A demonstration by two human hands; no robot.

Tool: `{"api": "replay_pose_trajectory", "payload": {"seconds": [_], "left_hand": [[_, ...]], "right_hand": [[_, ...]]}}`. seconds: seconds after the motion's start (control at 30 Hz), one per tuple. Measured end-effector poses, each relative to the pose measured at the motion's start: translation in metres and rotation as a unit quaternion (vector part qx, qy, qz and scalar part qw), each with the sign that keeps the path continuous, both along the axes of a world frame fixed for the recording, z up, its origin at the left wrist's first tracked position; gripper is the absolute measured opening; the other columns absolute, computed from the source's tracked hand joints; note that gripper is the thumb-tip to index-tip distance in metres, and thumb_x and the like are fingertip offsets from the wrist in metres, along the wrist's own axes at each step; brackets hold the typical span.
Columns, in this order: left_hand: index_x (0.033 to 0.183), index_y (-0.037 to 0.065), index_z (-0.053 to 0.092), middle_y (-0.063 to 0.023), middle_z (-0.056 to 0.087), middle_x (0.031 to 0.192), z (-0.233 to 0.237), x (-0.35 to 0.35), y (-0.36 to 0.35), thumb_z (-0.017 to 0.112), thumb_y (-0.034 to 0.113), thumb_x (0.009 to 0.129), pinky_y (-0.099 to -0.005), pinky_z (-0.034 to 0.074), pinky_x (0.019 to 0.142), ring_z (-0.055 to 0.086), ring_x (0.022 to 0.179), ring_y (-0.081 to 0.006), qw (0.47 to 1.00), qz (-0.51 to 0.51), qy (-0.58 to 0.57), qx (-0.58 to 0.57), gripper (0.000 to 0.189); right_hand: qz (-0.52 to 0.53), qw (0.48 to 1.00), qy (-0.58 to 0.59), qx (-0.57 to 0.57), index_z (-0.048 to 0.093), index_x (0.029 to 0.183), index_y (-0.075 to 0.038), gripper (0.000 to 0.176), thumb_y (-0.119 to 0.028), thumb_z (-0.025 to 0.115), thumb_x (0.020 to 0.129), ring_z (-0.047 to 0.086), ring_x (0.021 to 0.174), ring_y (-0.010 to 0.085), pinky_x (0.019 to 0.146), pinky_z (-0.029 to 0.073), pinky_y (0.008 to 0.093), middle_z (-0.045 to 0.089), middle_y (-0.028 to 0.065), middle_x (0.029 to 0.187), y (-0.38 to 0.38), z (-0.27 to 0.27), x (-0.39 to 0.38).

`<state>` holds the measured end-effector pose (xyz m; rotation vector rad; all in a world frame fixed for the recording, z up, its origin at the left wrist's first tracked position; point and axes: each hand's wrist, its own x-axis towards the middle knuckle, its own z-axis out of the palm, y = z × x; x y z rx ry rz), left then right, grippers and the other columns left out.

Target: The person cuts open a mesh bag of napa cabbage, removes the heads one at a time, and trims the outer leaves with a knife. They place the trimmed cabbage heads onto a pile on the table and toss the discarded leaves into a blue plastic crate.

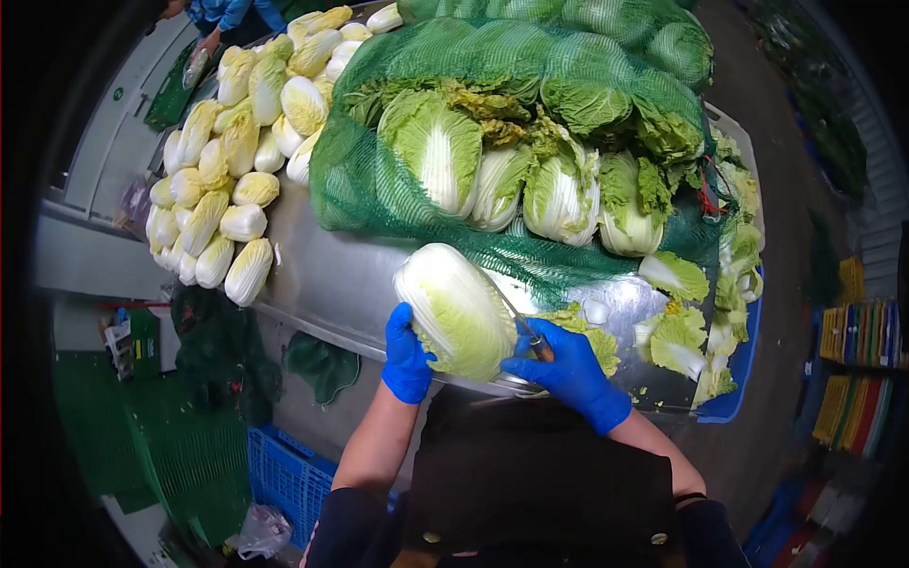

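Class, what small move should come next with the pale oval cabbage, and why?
Perhaps trim a leaf from the pale oval cabbage: the blue-gloved left hand steadies it, the blue-gloved right hand holds a brown-handled knife beside it, and it looks greener than the yellow-white heads.

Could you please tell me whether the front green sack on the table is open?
The sack is open: its near side gapes, showing several cabbages uncovered, with loose netting in front.

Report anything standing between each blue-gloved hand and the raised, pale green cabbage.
Nothing visible separates the blue-gloved left hand from the oblong, pale green cabbage: it grips the side directly. At the blue-gloved right hand, only the wooden-handled metal knife it holds comes between, along the cabbage's right side.
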<state>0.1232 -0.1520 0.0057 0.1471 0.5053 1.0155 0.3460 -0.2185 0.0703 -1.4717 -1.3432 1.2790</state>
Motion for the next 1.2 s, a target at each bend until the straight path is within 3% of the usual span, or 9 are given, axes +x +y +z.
{"api": "replay_pose_trajectory", "payload": {"seconds": [0.17, 0.23, 0.3, 0.43, 0.6, 0.7, 0.8, 1.03, 1.2], "left_hand": [[0.138, 0.003, 0.035, -0.02, 0.043, 0.136, -0.002, 0.001, 0.009, 0.055, 0.038, 0.079, -0.0503, 0.034, 0.104, 0.045, 0.121, -0.0376, 0.999, -0.02, 0.048, -0.013, 0.071], [0.137, 0.003, 0.035, -0.02, 0.043, 0.136, -0.006, 0.009, 0.011, 0.055, 0.039, 0.079, -0.0498, 0.035, 0.104, 0.046, 0.121, -0.0373, 0.997, -0.034, 0.058, -0.033, 0.071], [0.137, 0.003, 0.036, -0.0198, 0.043, 0.136, -0.02, 0.015, 0.01, 0.055, 0.039, 0.079, -0.0496, 0.035, 0.104, 0.046, 0.121, -0.0372, 0.998, -0.049, 0.02, -0.026, 0.071], [0.137, 0.003, 0.036, -0.0196, 0.044, 0.135, -0.022, 0.023, 0.013, 0.056, 0.039, 0.078, -0.0493, 0.035, 0.104, 0.046, 0.121, -0.0368, 0.997, -0.063, -0.031, -0.027, 0.071], [0.136, 0.003, 0.037, -0.0194, 0.045, 0.135, -0.008, 0.023, 0.012, 0.06, 0.038, 0.076, -0.0494, 0.036, 0.103, 0.047, 0.12, -0.0372, 0.998, -0.05, 0.044, -0.013, 0.073], [0.136, 0.003, 0.036, -0.0191, 0.045, 0.134, -0.005, 0.027, 0.007, 0.061, 0.036, 0.076, -0.0491, 0.037, 0.102, 0.048, 0.118, -0.0373, 0.997, -0.056, 0.052, -0.026, 0.073], [0.136, 0.002, 0.036, -0.019, 0.047, 0.131, -0.01, 0.031, -0.003, 0.062, 0.033, 0.075, -0.0474, 0.04, 0.1, 0.05, 0.116, -0.0363, 0.994, -0.08, 0.076, -0.009, 0.074], [0.134, -0.001, 0.035, -0.0175, 0.051, 0.125, 0.021, 0.06, -0.012, 0.069, 0.024, 0.068, -0.0418, 0.043, 0.097, 0.053, 0.113, -0.0302, 0.977, -0.118, 0.143, 0.105, 0.079], [0.134, 0.0, 0.036, -0.0161, 0.051, 0.125, 0.029, 0.072, -0.021, 0.069, 0.022, 0.067, -0.0406, 0.043, 0.097, 0.052, 0.114, -0.0289, 0.971, -0.153, 0.163, 0.09, 0.078]], "right_hand": [[0.083, 0.939, 0.171, -0.288, 0.063, 0.09, -0.003, 0.02, -0.02, 0.07, 0.081, 0.054, 0.067, 0.0116, 0.065, 0.047, 0.0278, 0.064, 0.0009, 0.079, 0.014, 0.037, 0.019], [0.044, 0.952, 0.165, -0.255, 0.063, 0.096, -0.003, 0.023, -0.019, 0.069, 0.081, 0.056, 0.072, 0.0113, 0.069, 0.048, 0.0264, 0.063, 0.0024, 0.081, 0.014, 0.025, 0.018], [-0.148, 0.985, 0.088, 0.013, 0.063, 0.102, -0.001, 0.029, -0.019, 0.07, 0.081, 0.058, 0.078, 0.011, 0.073, 0.048, 0.0263, 0.062, 0.0032, 0.083, 0.014, 0.006, 0.013], [-0.058, 0.978, 0.094, -0.178, 0.061, 0.107, 0.001, 0.036, -0.021, 0.071, 0.08, 0.058, 0.082, 0.0106, 0.077, 0.048, 0.028, 0.064, 0.0039, 0.085, -0.01, -0.005, 0.014], [-0.06, 0.982, 0.049, -0.174, 0.063, 0.103, -0.001, 0.034, -0.024, 0.071, 0.079, 0.056, 0.07, 0.0104, 0.068, 0.047, 0.0273, 0.064, 0.0079, 0.08, -0.016, -0.011, 0.021], [-0.051, 0.99, 0.075, -0.112, 0.062, 0.105, -0.002, 0.038, -0.025, 0.073, 0.076, 0.054, 0.064, 0.0121, 0.064, 0.045, 0.0277, 0.063, 0.0095, 0.079, -0.014, 0.0, 0.024], [-0.127, 0.974, -0.083, 0.168, 0.057, 0.115, -0.003, 0.05, -0.027, 0.074, 0.075, 0.064, 0.07, 0.0208, 0.066, 0.05, 0.0336, 0.065, 0.0155, 0.085, 0.004, 0.006, 0.017], [-0.024, 0.989, -0.147, 0.023, 0.052, 0.121, -0.003, 0.051, -0.023, 0.068, 0.077, 0.066, 0.075, 0.0304, 0.068, 0.052, 0.0355, 0.065, 0.0194, 0.088, -0.001, 0.02, 0.026], [-0.089, 0.939, -0.289, 0.164, 0.055, 0.119, -0.007, 0.045, -0.018, 0.063, 0.076, 0.064, 0.069, 0.0332, 0.063, 0.052, 0.0404, 0.064, 0.0181, 0.082, -0.001, -0.009, 0.055]]}}
